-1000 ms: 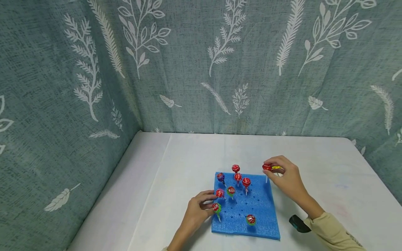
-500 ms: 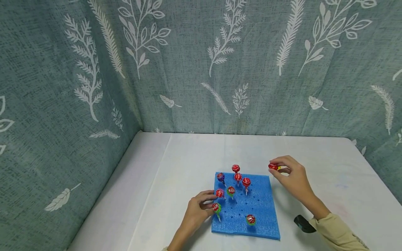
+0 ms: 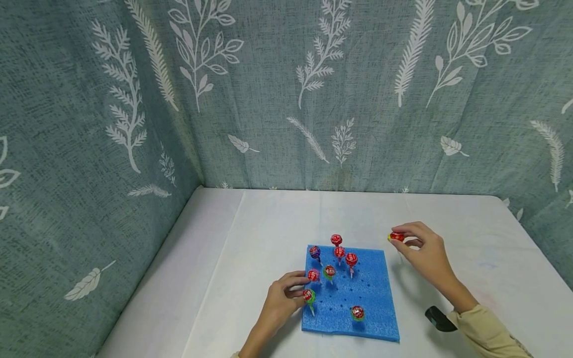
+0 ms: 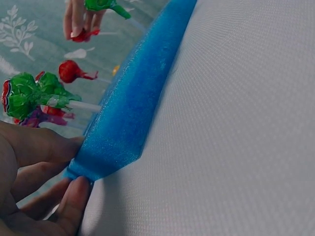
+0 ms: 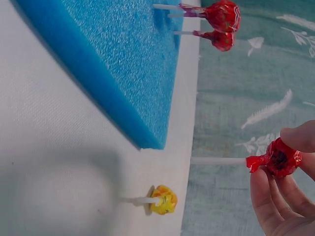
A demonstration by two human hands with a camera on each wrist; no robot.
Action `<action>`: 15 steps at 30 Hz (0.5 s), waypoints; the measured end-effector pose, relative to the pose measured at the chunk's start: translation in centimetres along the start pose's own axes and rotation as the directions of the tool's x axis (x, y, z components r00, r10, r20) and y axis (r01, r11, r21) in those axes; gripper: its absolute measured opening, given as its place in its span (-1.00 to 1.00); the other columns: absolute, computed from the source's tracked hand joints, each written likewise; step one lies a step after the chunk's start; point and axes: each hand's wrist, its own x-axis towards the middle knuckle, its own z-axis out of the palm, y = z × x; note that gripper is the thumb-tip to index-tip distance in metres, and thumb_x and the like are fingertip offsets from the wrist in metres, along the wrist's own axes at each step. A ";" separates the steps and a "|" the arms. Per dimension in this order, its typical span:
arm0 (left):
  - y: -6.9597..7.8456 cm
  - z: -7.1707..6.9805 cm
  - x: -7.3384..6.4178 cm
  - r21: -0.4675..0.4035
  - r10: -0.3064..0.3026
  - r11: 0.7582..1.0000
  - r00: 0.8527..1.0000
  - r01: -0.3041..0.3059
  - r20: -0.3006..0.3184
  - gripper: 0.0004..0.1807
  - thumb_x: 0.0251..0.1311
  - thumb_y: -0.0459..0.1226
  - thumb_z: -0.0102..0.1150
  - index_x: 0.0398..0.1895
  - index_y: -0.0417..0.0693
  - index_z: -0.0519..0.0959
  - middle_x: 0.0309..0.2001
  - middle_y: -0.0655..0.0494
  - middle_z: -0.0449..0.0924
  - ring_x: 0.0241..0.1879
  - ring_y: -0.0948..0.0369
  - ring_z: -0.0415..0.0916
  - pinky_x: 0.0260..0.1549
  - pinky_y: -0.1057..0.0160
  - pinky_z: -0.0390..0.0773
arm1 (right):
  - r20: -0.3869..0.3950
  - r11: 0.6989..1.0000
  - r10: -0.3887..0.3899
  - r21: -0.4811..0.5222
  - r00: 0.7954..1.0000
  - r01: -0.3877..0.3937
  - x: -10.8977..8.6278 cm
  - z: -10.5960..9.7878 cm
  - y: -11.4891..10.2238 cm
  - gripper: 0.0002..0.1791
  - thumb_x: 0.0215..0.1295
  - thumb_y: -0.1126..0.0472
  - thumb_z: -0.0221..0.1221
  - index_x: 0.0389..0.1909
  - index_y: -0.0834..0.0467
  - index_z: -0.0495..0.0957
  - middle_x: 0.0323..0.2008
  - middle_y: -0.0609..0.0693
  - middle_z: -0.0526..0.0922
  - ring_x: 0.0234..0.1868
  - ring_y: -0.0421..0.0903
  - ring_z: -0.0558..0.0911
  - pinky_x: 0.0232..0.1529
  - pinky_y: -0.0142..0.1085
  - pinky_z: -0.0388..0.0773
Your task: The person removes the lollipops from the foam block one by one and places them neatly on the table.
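My right hand (image 3: 423,251) pinches the wrapped head of a red lollipop (image 5: 283,157) beyond the board's far right corner, its white stick (image 5: 219,161) free of the foam. My left hand (image 3: 279,301) grips the left edge of a blue foam board (image 3: 371,293), thumb and fingers on either side in the left wrist view. Several lollipops stand in the board: a purple one (image 3: 315,252), red ones such as this lollipop (image 3: 351,259), a pink one (image 3: 313,275), and green-and-red ones, including one lollipop (image 3: 309,296) beside my left fingers and another (image 3: 357,313) near the front.
A yellow lollipop (image 5: 164,199) lies on the white table (image 3: 250,238) just past the board's corner, mostly hidden in the head view. Small holes dot the board. A black object (image 3: 440,318) is by the right wrist. A patterned green curtain (image 3: 268,99) borders the table.
My right hand has moved right, away from the board's far right corner, still holding the red lollipop. The left hand and board have stayed put.
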 end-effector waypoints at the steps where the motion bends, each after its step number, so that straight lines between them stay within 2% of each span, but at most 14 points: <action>1: 0.0 0.0 0.0 -0.003 0.000 1.000 1.000 0.000 0.000 -0.59 -0.11 -0.63 0.24 -0.11 -0.26 0.63 0.15 -0.10 0.45 -0.13 0.09 0.60 -0.19 0.39 0.58 | -0.010 1.000 0.000 0.011 1.000 0.000 0.0 0.0 0.2 -0.72 0.00 0.41 0.36 -0.21 0.20 0.65 -0.24 -0.01 0.59 -0.30 -0.33 0.52 -0.33 -0.64 0.49; 5: 0.0 0.0 0.0 -0.001 -0.003 1.000 1.000 0.003 -0.001 -0.59 -0.11 -0.63 0.25 -0.11 -0.25 0.63 0.16 -0.10 0.45 -0.12 0.07 0.59 -0.19 0.38 0.59 | -0.016 1.000 -0.006 0.028 1.000 0.006 -0.2 -0.2 0.7 -0.72 0.01 0.38 0.36 -0.19 0.19 0.65 -0.24 0.01 0.59 -0.28 -0.30 0.53 -0.32 -0.66 0.47; 8: 0.4 0.0 -0.1 0.011 -0.006 1.000 1.000 0.006 -0.001 -0.59 -0.11 -0.64 0.24 -0.11 -0.27 0.63 0.16 -0.13 0.44 -0.12 0.05 0.59 -0.20 0.38 0.59 | -0.026 0.998 -0.023 0.053 0.999 0.024 -0.4 -0.1 2.7 -0.70 0.01 0.34 0.38 -0.17 0.17 0.64 -0.23 0.03 0.59 -0.26 -0.27 0.55 -0.32 -0.67 0.47; 12: 1.6 0.0 -0.5 0.015 -0.008 1.000 1.000 0.008 0.001 -0.60 -0.13 -0.66 0.21 -0.12 -0.35 0.61 0.14 -0.21 0.43 -0.13 -0.01 0.58 -0.21 0.37 0.60 | -0.057 0.998 -0.056 0.013 0.997 0.057 -0.6 0.7 7.5 -0.69 0.03 0.23 0.40 -0.15 0.08 0.65 -0.22 -0.08 0.59 -0.25 -0.32 0.56 -0.33 -0.66 0.48; 15: 1.6 0.0 -0.4 0.010 -0.010 1.000 1.000 0.010 -0.001 -0.60 -0.13 -0.66 0.21 -0.12 -0.33 0.62 0.14 -0.19 0.44 -0.12 -0.01 0.58 -0.21 0.39 0.59 | -0.063 0.996 -0.067 -0.054 0.996 0.064 -0.7 1.0 10.1 -0.68 0.04 0.14 0.39 -0.13 0.00 0.64 -0.20 -0.18 0.58 -0.24 -0.36 0.55 -0.33 -0.64 0.50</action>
